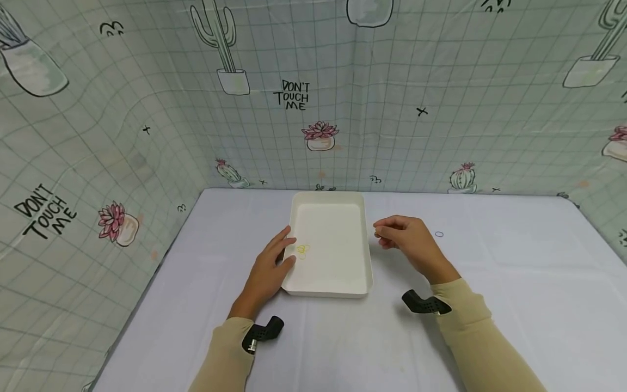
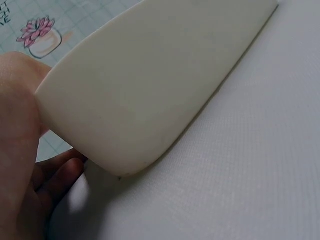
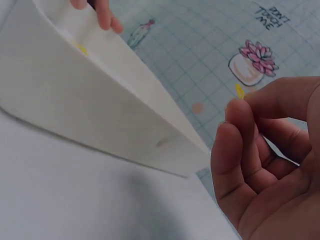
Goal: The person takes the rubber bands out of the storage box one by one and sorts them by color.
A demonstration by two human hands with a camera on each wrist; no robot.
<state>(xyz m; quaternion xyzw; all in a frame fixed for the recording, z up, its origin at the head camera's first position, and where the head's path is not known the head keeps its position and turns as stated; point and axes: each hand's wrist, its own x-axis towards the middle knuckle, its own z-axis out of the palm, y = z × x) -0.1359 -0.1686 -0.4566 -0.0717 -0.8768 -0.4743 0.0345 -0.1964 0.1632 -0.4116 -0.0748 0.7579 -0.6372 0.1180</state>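
A white rectangular tray (image 1: 338, 256) lies on the table, with a few thin yellow rubber bands (image 1: 302, 249) inside near its left wall. My left hand (image 1: 266, 275) grips that left side, thumb and fingertips over the rim; in the left wrist view the other fingers curl beside the tray's outer wall (image 2: 130, 95). Just past the tray's right rim, my right hand (image 1: 409, 242) is raised over the table. Between its thumb and index finger it pinches a small yellow rubber band (image 3: 239, 91), mostly hidden by the fingertips.
To the right of my right hand, a thin dark bluish rubber band (image 1: 438, 234) lies on the white tablecloth (image 1: 529, 283). A grid-patterned curtain (image 1: 392, 109) with plant drawings hangs behind the table and along its left side.
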